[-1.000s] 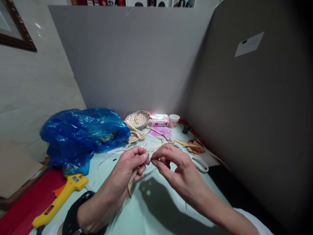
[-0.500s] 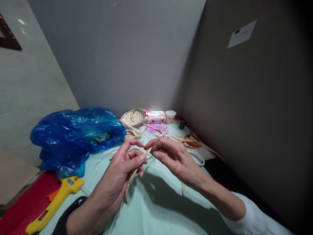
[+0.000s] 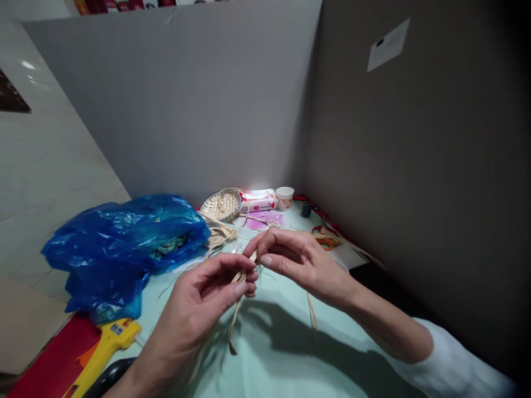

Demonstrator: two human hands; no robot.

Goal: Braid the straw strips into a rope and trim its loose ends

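My left hand [image 3: 203,301] pinches pale straw strips [image 3: 234,315] between thumb and fingers; their loose ends hang down toward the pale green table [image 3: 269,359]. My right hand [image 3: 298,260] is closed just to the right, its fingertips pinching the same strips where the two hands meet. Another strip end [image 3: 312,312] dangles under my right wrist. A dark watch [image 3: 110,376] sits on my left wrist.
A blue plastic bag [image 3: 124,243] lies at the left. A yellow glue gun [image 3: 102,354] rests on red sheet [image 3: 45,370] at the lower left. At the back are a small woven basket [image 3: 224,203], a tissue pack [image 3: 259,199], a paper cup [image 3: 284,197] and orange scissors [image 3: 327,240]. Grey partition boards [image 3: 199,99] enclose the table.
Both hands have drawn closer together and slightly lower, the fingertips now meeting on the strips. The view has shifted to the right.
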